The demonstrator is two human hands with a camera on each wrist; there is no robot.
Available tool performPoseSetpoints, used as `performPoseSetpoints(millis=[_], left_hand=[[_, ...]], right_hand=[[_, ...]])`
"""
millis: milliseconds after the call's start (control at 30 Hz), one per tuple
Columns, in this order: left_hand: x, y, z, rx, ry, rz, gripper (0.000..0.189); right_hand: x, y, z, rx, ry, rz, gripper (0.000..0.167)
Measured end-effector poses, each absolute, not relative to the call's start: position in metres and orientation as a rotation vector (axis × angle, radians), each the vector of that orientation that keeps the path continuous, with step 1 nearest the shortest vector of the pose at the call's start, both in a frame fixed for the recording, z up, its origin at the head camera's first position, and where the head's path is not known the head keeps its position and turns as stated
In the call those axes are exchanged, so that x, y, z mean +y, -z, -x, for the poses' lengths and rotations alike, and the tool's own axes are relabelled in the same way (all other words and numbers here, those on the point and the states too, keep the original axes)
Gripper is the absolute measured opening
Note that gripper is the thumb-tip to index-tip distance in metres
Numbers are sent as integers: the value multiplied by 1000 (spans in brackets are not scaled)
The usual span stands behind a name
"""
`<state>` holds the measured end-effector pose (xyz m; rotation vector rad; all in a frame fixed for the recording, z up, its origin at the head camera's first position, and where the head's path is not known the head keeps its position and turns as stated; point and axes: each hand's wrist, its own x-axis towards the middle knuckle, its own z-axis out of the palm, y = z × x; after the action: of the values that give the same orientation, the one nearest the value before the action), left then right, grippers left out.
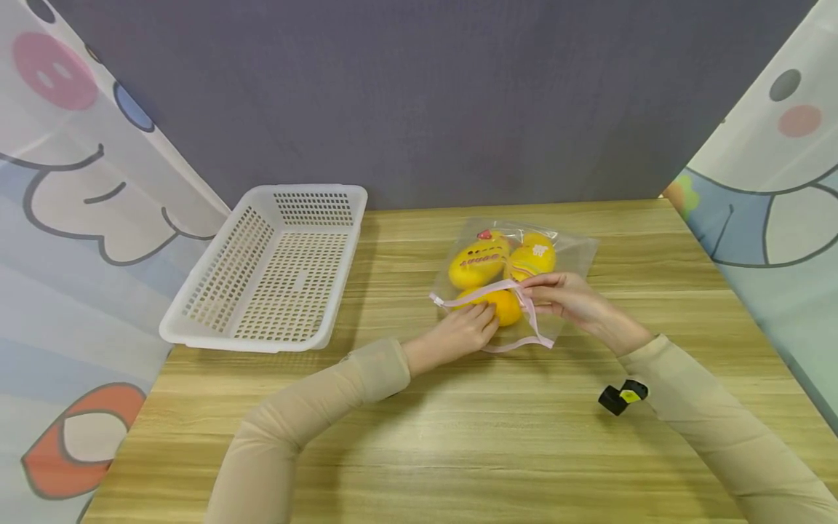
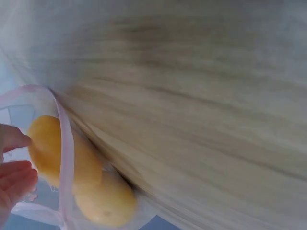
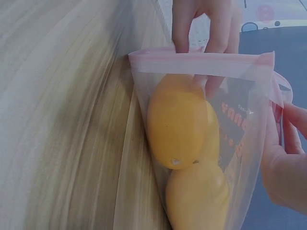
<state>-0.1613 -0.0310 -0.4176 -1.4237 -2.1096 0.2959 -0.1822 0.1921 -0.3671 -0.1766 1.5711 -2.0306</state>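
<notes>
A clear zip bag (image 1: pixel 575 251) with a pink zip edge lies on the table, its mouth towards me. Several yellow-orange fruits are inside; one, an orange (image 1: pixel 508 308), sits by the mouth. My left hand (image 1: pixel 461 336) reaches into the opening, and in the right wrist view its fingers (image 3: pixel 218 33) extend down to the top of the orange (image 3: pixel 177 122). In the left wrist view the left thumb is at the orange's side (image 2: pixel 45 143) and the fingers are not wrapped round it. My right hand (image 1: pixel 576 302) pinches the bag's pink edge at the right.
A white plastic basket (image 1: pixel 340 291) with a mesh floor stands on the left of the wooden table (image 1: pixel 445 451). A grey panel (image 1: pixel 419 102) rises behind the table, with cartoon-printed cloth at both sides. A small black device (image 1: pixel 615 399) is beside the right sleeve.
</notes>
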Motion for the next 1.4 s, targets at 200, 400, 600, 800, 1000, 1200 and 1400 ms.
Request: performPoseSetpoints(millis=[200,400,600,800,1000,1200,1400], left_hand=[[-40,408,158,-2006,-175,1515,18],[-53,397,155,-2024,4,1485,15],[-65,391,158,-2109,229,1382,20],[-77,390,164,-2215,326,1284,27],[-85,394,164,-2301,299,1239,30],[-91,399,165,-2327,306,1202,32],[-95,403,167,-2340,299,1193,29]], right_hand=[[194,366,181,1569,2034,185,25],[195,364,179,1577,2039,181,24],[196,362,177,1635,2038,220,24],[197,360,173,1747,2018,210,23],[197,356,167,2049,1837,233,12],[200,353,162,2267,1660,290,35],[202,350,156,2421,1502,312,36]])
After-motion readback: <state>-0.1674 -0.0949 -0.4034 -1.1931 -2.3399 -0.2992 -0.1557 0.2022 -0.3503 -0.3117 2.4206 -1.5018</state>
